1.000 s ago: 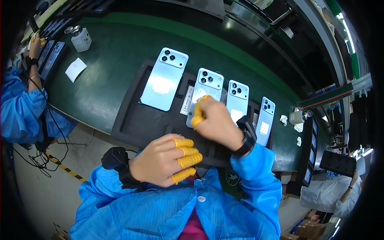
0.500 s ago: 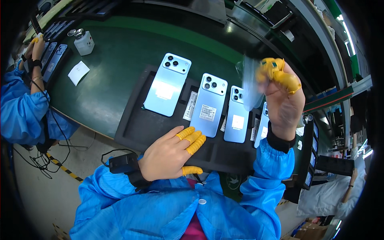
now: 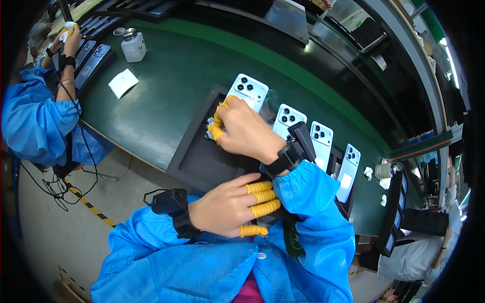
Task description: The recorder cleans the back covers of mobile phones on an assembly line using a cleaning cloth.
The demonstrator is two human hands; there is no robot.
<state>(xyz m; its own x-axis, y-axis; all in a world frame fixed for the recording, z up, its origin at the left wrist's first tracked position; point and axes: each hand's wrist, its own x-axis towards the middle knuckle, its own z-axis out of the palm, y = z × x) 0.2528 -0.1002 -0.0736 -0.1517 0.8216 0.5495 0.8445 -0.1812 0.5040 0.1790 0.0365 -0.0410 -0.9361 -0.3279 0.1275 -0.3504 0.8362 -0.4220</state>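
My right hand (image 3: 246,123) reaches over the leftmost light blue phone (image 3: 251,90), its yellow-covered fingers pinched near the phone's lower left edge. A crumpled bit of clear plastic film (image 3: 209,122) shows at those fingertips. That hand hides most of this phone. My left hand (image 3: 230,204) holds nothing; its fingers stretch apart near the front of the black tray (image 3: 189,160). More phones lie camera side up to the right: a second phone (image 3: 290,116), partly behind my right wrist, a third phone (image 3: 322,139) and a fourth phone (image 3: 348,171) with a white label.
A white dispenser bottle (image 3: 133,48) and a white paper (image 3: 123,83) are at the back left of the green table (image 3: 156,111). On the left, a person in a blue sleeve (image 3: 38,118) works near other phones. Another bottle (image 3: 384,170) and crumpled white scraps (image 3: 368,173) are right.
My right hand has come down and left from the raised position with clear film to the leftmost phone. The view has shifted; my left hand's fingers no longer touch the second phone.
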